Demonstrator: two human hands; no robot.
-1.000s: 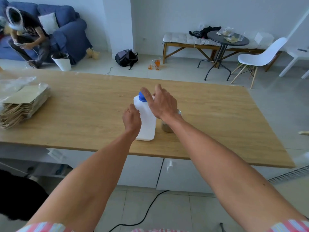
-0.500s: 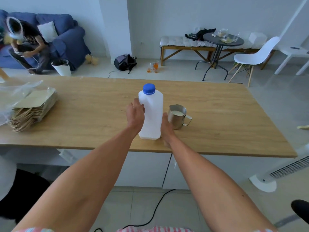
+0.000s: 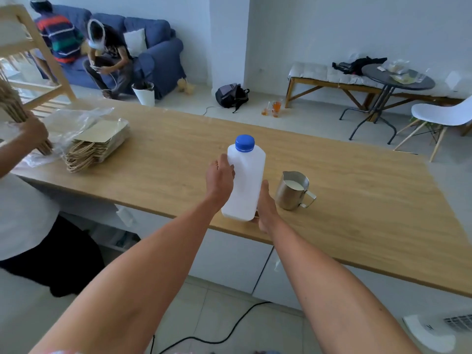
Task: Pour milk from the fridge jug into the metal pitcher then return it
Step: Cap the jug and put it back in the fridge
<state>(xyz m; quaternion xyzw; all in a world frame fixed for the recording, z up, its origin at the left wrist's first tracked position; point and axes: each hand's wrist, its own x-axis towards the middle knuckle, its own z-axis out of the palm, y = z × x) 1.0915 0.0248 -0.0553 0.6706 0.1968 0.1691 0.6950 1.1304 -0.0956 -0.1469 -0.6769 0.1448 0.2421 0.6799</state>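
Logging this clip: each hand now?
Left hand: holding white plastic blue-capped jug.
Right hand: holding the jug's lower side.

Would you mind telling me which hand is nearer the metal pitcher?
Right. The right hand sits just beside the metal pitcher, gripping the milk jug; the left hand holds the jug's far side.

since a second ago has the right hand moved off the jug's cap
Yes. The right hand has dropped from the blue cap to the jug's lower right side, beside the metal pitcher on the table.
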